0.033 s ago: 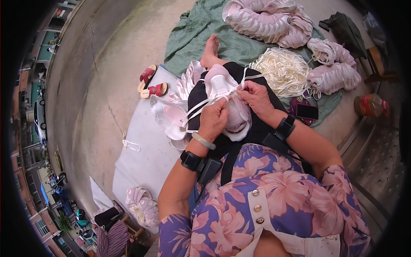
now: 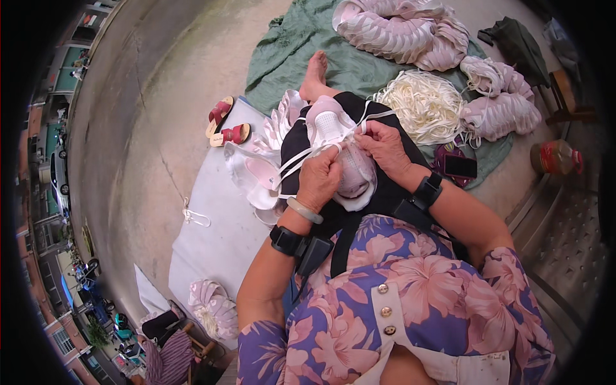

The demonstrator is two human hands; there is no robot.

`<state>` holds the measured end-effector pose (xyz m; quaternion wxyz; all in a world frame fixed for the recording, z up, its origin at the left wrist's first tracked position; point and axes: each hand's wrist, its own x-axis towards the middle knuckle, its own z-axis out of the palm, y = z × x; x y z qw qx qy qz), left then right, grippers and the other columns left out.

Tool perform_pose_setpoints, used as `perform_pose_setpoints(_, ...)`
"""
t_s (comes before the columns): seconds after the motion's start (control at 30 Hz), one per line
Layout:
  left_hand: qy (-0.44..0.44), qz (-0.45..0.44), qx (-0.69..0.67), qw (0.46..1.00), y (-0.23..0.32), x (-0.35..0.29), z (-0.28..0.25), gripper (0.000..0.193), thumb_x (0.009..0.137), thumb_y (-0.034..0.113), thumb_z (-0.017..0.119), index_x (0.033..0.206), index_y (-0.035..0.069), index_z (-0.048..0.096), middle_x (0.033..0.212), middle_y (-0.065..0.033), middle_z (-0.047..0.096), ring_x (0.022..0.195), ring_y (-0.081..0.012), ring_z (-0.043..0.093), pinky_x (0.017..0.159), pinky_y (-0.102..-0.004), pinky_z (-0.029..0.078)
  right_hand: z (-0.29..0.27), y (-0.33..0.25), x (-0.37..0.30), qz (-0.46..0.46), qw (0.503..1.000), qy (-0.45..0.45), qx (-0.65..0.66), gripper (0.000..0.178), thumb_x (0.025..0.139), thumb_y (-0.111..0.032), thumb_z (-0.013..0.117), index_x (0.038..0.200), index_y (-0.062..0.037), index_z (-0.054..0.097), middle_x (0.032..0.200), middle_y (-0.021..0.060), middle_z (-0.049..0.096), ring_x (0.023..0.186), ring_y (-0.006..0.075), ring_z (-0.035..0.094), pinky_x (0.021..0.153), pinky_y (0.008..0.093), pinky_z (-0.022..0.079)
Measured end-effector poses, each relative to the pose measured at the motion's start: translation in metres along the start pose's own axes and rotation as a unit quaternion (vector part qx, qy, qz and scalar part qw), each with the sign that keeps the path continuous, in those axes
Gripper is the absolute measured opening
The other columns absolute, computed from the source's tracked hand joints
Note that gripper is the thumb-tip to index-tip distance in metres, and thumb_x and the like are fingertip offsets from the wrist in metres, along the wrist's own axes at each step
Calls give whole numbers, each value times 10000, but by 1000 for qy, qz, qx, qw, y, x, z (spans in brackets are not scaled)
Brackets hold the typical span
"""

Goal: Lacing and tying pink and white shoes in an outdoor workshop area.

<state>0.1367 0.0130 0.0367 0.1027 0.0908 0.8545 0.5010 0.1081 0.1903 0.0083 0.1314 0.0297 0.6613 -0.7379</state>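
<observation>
A pale pink and white shoe upper (image 2: 357, 172) rests across my lap, its perforated front part pointing away from me. My left hand (image 2: 321, 178) is closed at its left side, fingers pinched on a white shoelace (image 2: 294, 160) whose loose length hangs off to the left. On the other side, my right hand (image 2: 387, 149) pinches the lace near the eyelets, and a loop of it rises beyond the fingers. Both hands lie close together over the upper and hide part of the lacing. More white and pink uppers (image 2: 253, 172) lie beside my left leg.
A heap of white laces (image 2: 420, 108) and bundled uppers (image 2: 404, 32) lie on a green cloth (image 2: 276, 67). Right of my knee is a phone (image 2: 460, 167), and farther right a plastic jug (image 2: 553, 158). Red sandals (image 2: 232, 135) stand by a pale sheet (image 2: 205, 250) on the left.
</observation>
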Motion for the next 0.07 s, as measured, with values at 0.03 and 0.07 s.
perform_pose_setpoints(0.03, 15, 11, 5, 1000, -1, 1, 1, 326, 777, 21, 486, 1080, 20, 606, 663, -24, 483, 610, -64, 434, 592, -223, 408, 0, 1, -1, -10, 1000, 0, -8, 74, 803, -46, 594, 866, -7, 598, 717, -20, 562, 651, 31, 483, 584, 192, 418)
perform_pose_setpoints(0.07, 12, 5, 1, 1000, -1, 2, 1, 326, 777, 21, 486, 1080, 20, 606, 663, -24, 483, 610, -64, 434, 592, -223, 408, 0, 1, -2, -29, 999, -1, -17, 88, 804, -46, 591, 884, -11, 604, 724, -23, 564, 662, 29, 477, 592, 192, 418)
